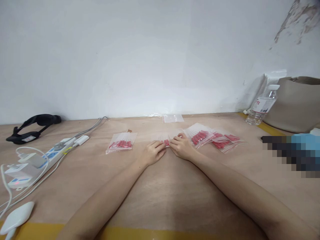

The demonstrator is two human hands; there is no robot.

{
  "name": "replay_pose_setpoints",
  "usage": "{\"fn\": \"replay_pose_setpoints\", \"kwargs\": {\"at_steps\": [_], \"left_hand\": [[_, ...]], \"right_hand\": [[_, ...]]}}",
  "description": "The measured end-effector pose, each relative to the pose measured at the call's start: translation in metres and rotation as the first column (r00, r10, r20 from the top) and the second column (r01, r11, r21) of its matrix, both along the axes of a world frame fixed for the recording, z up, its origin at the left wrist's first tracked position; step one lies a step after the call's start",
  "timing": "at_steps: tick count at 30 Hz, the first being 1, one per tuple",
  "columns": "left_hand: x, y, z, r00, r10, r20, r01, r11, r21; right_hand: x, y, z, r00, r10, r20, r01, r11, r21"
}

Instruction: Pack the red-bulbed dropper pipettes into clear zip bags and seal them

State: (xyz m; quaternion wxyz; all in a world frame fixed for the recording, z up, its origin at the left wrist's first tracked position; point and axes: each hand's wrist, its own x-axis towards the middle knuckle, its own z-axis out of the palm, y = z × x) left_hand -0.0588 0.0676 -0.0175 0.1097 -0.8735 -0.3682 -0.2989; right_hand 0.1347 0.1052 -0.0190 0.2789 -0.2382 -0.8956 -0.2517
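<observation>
Near edge: a white mouse (16, 217) and a power strip (37, 160) with cables, on the left of the surface (160, 196). Centre: left hand (152, 152) and right hand (182, 146) meet over a small bag (163, 139) of red pieces, fingers curled and pinching its lower edge from both sides. Step in hand appears to be pressing the bag's edge; next move calls for even pressure along it. Beyond: one filled bag (121, 142) left, a pile of bags (212, 137) right, an empty bag (173, 118) and a bottle (262, 105) by the wall.
</observation>
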Motion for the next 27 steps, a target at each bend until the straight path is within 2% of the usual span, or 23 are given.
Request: {"fn": "replay_pose_setpoints", "kwargs": {"at_steps": [6, 16, 20, 27], "left_hand": [[0.01, 0.01, 0.0, 0.995, 0.019, -0.1, -0.008, 0.994, 0.106], [0.008, 0.015, 0.007, 0.963, 0.018, -0.269, 0.043, 0.975, 0.218], [-0.007, 0.012, 0.009, 0.957, 0.04, -0.289, 0.036, 0.967, 0.254], [-0.049, -0.004, 0.011, 0.953, 0.087, -0.292, 0.002, 0.956, 0.293]], "right_hand": [[-0.007, -0.002, 0.0, 0.998, 0.023, -0.06, -0.023, 1.0, -0.008], [-0.007, -0.004, 0.003, 0.999, 0.006, -0.053, -0.006, 1.0, 0.013], [-0.003, -0.004, 0.003, 0.999, -0.008, -0.054, 0.009, 1.0, 0.013], [-0.002, -0.005, 0.005, 0.997, 0.006, -0.076, -0.005, 1.0, 0.007]]}}
